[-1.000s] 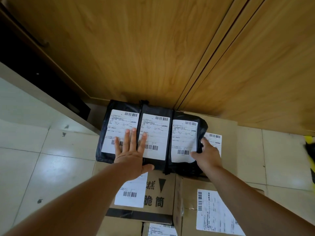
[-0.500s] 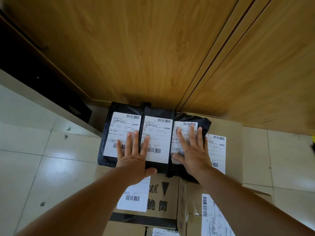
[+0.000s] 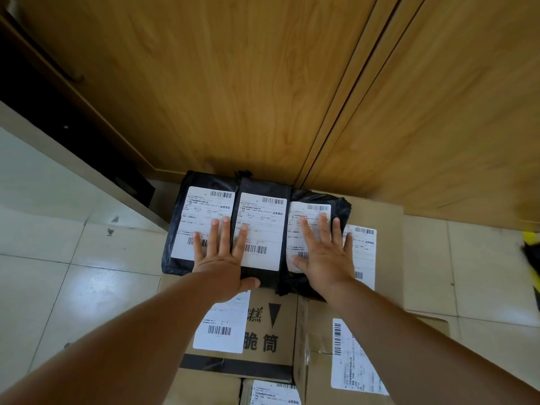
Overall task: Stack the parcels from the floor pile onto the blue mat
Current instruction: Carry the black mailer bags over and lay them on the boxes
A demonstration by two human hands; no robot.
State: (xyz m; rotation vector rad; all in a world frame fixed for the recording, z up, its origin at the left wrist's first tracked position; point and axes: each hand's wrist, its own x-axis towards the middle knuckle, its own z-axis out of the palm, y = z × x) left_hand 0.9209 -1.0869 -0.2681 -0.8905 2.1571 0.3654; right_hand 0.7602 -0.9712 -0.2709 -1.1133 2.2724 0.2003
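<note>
Three black parcels lay side by side on top of cardboard boxes, pushed up against the wooden cabinet doors point(image 3: 263, 83). The left hand point(image 3: 223, 258) was flat with its fingers spread, pressing down across the seam between the left black parcel point(image 3: 187, 229) and the middle black parcel point(image 3: 263, 206), thumb hooked at the middle one's near edge. The right hand point(image 3: 324, 258) was flat too, fingers straight, resting on the white label of the right black parcel point(image 3: 342, 204), its little finger reaching the labelled cardboard box point(image 3: 385, 244) underneath. Neither hand gripped anything. Closer to the person sat a printed carton point(image 3: 268, 331) and another box point(image 3: 315, 361) with a shipping label. Pale floor tiles point(image 3: 87, 273) stretched away to the left; no blue mat showed from where I stood
</note>
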